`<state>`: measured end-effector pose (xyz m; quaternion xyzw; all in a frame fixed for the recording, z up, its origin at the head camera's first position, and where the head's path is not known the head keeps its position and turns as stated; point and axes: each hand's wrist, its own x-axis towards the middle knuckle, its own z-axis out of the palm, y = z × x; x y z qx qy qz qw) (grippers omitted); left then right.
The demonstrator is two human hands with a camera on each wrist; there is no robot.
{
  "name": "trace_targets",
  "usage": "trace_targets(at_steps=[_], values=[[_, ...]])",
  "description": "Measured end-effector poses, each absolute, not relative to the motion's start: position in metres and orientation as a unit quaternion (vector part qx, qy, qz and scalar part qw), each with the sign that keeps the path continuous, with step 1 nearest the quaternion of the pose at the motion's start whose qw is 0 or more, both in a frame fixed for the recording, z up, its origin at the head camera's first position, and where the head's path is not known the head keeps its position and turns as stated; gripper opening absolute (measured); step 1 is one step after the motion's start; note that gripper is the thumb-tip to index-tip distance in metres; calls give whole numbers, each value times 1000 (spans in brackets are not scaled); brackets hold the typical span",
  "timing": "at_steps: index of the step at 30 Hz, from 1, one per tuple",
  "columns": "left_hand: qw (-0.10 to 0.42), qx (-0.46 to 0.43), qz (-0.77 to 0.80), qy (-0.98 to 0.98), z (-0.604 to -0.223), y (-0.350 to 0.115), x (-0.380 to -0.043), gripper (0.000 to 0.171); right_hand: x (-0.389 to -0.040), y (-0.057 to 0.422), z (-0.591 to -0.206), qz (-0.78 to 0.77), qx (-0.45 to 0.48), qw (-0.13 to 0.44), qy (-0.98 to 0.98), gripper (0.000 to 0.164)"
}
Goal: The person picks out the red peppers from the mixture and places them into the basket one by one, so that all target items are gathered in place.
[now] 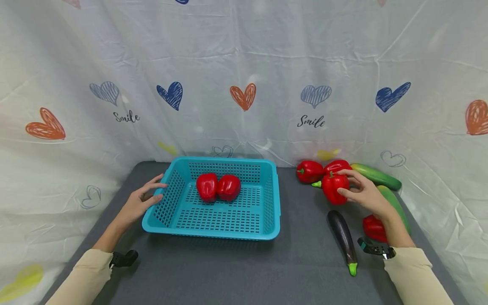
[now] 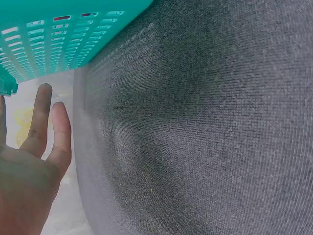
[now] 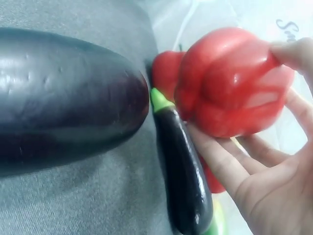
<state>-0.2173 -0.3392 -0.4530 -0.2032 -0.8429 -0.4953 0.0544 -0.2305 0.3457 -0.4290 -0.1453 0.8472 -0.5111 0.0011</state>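
Observation:
My right hand (image 1: 360,190) holds a red bell pepper (image 1: 334,189) between thumb and fingers, and in the right wrist view the pepper (image 3: 230,83) appears raised over a dark eggplant (image 3: 183,171). Two more red peppers lie just behind it, one of them a red pepper (image 1: 309,171) at the left. My left hand (image 1: 139,203) is at the left rim of a blue plastic basket (image 1: 213,234), its fingers extended. Whether every fingertip touches the rim is hard to tell. Inside the basket sit two red peppers (image 1: 207,187), side by side.
Nearer the front lies another eggplant (image 1: 343,237), its green stem forward. A green cucumber (image 1: 375,176) lies at the back right. Under the right forearm are a green vegetable (image 1: 392,203) and a red pepper (image 1: 373,228), both partly hidden. A printed curtain (image 1: 244,51) hangs behind the grey table (image 1: 244,271).

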Motion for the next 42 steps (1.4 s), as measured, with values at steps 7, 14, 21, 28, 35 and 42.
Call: trace_targets(at_steps=[7, 14, 21, 28, 35, 42], values=[[54, -195, -489, -848, -453, -339, -217, 37, -235, 339, -431, -534, -175, 22, 827, 56], [53, -198, -495, -845, -453, -339, -217, 37, -238, 330, -430, -549, -177, 29, 816, 57], [55, -198, -499, -842, -454, -339, -217, 37, -239, 317, -422, -565, -163, 49, 808, 62], [59, -197, -497, -843, -454, -339, -217, 36, -246, 307, -422, -585, -152, 63, 794, 63], [59, -192, -492, -847, -454, -339, -217, 37, -252, 290, -420, -595, -153, 60, 787, 63], [53, -196, -499, -842, -453, -338, -217, 37, -257, 277, -417, -573, -154, 34, 804, 56]])
